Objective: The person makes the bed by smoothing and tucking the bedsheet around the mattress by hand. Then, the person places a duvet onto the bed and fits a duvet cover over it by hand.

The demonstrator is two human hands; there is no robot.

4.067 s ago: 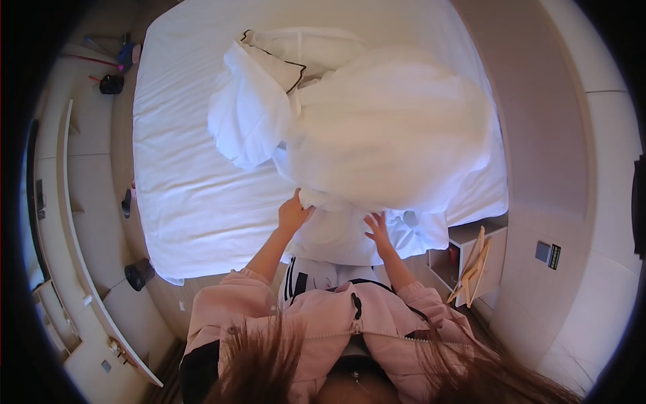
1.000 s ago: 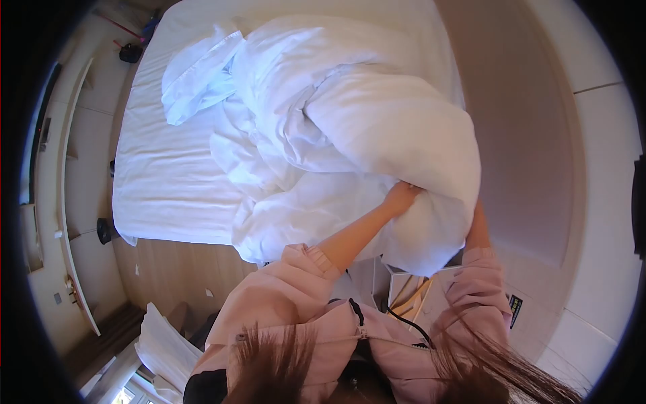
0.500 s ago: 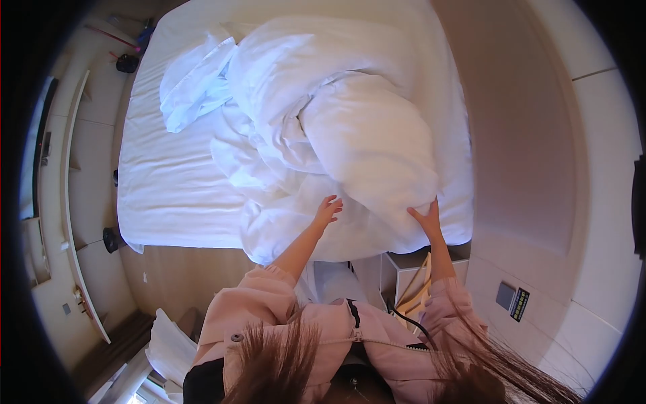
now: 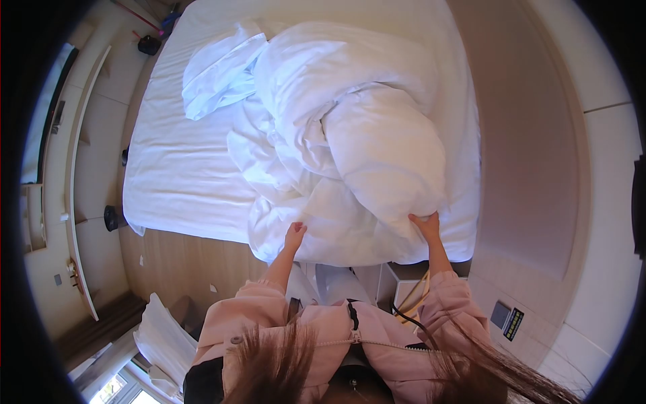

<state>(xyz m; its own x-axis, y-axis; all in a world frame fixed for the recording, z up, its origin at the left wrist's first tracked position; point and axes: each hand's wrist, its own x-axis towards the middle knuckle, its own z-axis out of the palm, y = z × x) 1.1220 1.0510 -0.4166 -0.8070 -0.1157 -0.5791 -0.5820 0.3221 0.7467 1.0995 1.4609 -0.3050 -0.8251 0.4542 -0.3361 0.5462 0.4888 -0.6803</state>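
A bulky white duvet (image 4: 387, 148) lies bunched and folded over itself on the bed. My left hand (image 4: 295, 234) is at its near left part, fingers curled in against the fabric; the fingertips are small and partly hidden. At the near right corner of the duvet, my right hand (image 4: 428, 227) grips the edge, thumb on top and the other fingers mostly out of sight. A looser, thinner-looking white bundle of cloth (image 4: 222, 74) lies at the far left of the duvet.
The bed (image 4: 182, 168) has a white sheet, with a padded headboard (image 4: 525, 148) along its right side. A small cabinet (image 4: 407, 279) stands by my right arm. Left are a wall shelf (image 4: 77, 202) and a black round object (image 4: 112, 218) beside the bed.
My left hand has come down and left, nearer my body, and its spread fingers have curled in at the duvet. My right hand stays at the duvet's corner. The view has shifted slightly.
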